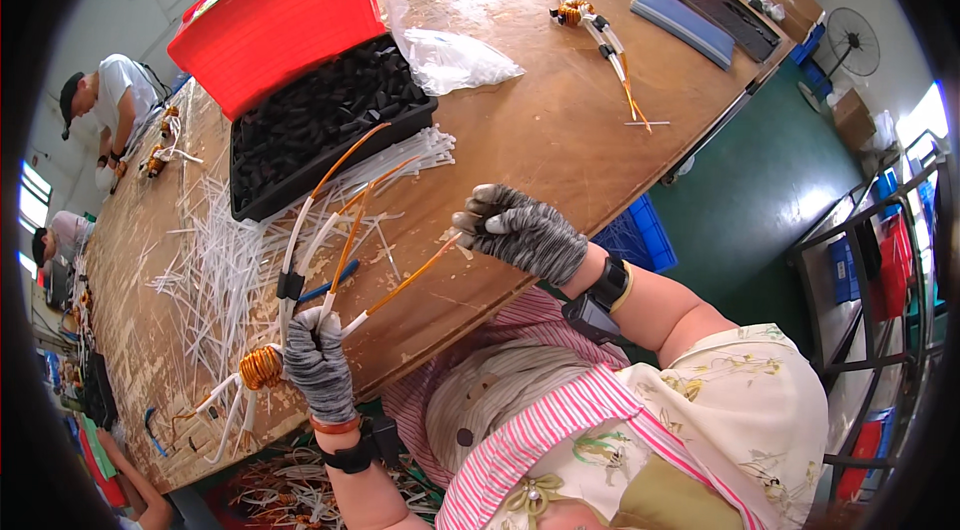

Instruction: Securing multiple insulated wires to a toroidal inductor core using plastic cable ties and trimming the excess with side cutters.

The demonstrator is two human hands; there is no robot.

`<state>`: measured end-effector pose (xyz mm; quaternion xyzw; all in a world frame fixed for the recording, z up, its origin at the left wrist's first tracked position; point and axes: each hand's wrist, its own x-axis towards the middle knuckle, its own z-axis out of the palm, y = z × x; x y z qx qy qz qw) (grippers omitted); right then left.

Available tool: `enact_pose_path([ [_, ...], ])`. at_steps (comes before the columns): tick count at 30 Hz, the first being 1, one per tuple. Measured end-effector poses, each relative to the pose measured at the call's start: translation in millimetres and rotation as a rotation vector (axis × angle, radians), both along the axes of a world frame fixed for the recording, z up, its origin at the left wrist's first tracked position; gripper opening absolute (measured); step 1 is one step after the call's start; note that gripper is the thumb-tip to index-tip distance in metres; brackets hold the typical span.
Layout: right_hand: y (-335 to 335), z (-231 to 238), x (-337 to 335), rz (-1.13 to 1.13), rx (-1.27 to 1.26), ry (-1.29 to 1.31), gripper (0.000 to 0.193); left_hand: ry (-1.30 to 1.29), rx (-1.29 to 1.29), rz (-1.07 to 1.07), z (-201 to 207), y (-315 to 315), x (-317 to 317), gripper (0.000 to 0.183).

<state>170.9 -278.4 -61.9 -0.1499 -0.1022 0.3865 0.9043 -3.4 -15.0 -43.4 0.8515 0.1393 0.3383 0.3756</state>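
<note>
My left hand (318,370), in a grey striped glove, is closed around white-sleeved leads just beside a copper-wound toroidal coil (261,368). Several orange wire ends fan out above that hand, and a black block (290,286) sits on one bundle of them. One orange wire (413,277) runs up to the right from the left hand. My right hand (525,233), gloved the same way, has its fingertips pinched at the far end of this wire. A blue-handled tool (330,282) lies behind the leads, partly hidden.
White plastic sleeves (222,275) lie scattered left of the hands. A black tray (335,115) of small black blocks stands behind, under a tilted red bin (285,20). Beside it is a clear plastic bag (455,60). Another coil (573,14) lies farther back. Other people work at left.
</note>
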Motion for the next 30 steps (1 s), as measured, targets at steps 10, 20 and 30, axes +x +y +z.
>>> enact_pose_path([
  [10,3.5,29.3,-19.3,-0.087,-0.19,-0.174,0.034,0.03,0.033,0.004,-1.3,1.0,0.5,0.013],
  [20,10.9,28.3,-24.8,-0.093,-0.211,-0.299,0.037,0.021,0.133,0.006,3.7,-1.2,0.5,0.013],
  [30,29.4,23.9,-34.1,-0.141,-0.366,-0.497,0.044,-0.02,0.115,0.006,1.2,-1.1,1.6,0.014],
])
